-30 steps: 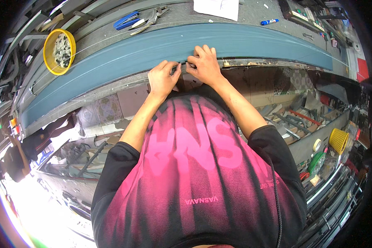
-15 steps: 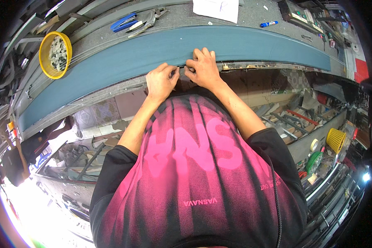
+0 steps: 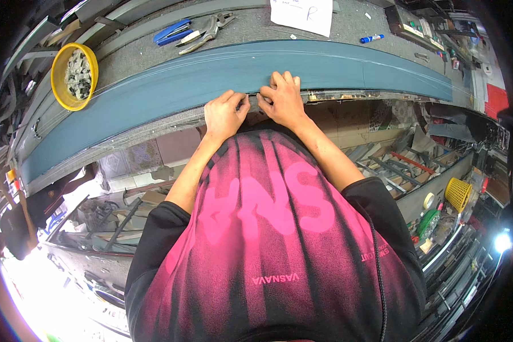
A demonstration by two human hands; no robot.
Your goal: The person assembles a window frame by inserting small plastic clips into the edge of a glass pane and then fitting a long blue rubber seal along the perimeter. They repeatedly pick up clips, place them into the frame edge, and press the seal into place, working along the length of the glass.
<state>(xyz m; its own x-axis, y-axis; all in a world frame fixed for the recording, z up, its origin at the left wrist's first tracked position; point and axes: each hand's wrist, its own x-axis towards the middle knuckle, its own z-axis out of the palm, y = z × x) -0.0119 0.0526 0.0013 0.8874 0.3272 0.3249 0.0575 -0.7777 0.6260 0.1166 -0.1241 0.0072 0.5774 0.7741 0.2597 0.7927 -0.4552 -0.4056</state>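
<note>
A long blue-grey strip of sheet (image 3: 171, 80) stretches across the bench before me, with thin pale lines running along it. At its near edge my left hand (image 3: 226, 113) is closed, thumb and fingers pinched together. My right hand (image 3: 282, 101) sits just beside it, thumb and forefinger pinched at the same edge while its other fingers curl over the strip. A narrow gap separates the two hands, and something small and dark shows there. What the fingertips hold is hidden.
Behind the strip lie a blue-handled tool (image 3: 172, 32), metal pliers (image 3: 208, 35), white paper (image 3: 308, 17) and a blue marker (image 3: 371, 39). A yellow bowl (image 3: 55, 85) of small pieces stands left. Bins of offcuts (image 3: 402, 165) flank me. Another person (image 3: 23, 219) is at far left.
Both hands keep their pinch at the strip's near edge. The view has shifted slightly, so the bench things sit a little lower in the picture.
</note>
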